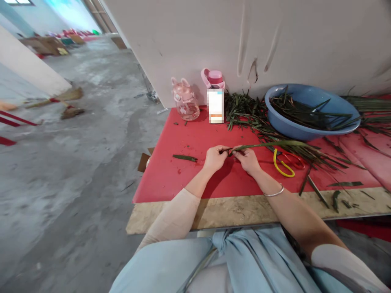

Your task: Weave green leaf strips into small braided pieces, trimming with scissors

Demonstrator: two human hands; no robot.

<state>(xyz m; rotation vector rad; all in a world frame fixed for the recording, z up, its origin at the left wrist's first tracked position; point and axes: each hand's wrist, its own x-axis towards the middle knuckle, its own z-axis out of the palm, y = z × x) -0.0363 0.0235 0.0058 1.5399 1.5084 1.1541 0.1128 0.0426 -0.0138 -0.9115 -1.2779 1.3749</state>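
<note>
My left hand [215, 158] and my right hand [248, 159] meet over the red table cover [165, 179], fingers pinched close together. Between them they hold a long green leaf strip [275, 143], whose free length runs off to the right past my right hand. The part at my fingertips is small and partly hidden. Just right of my right hand lie scissors [284, 167] with one yellow and one red handle. A short dark green leaf piece [185, 157] rests on the cover to the left of my left hand.
A blue basin [305, 128] of leaf strips stands at the back right, beside a heap of cut leaves [242, 108]. A pink water bottle [187, 103], a pink-lidded bottle [215, 77] and a blurred phone-like screen [215, 106] stand near the wall. Loose scraps lie along the front edge.
</note>
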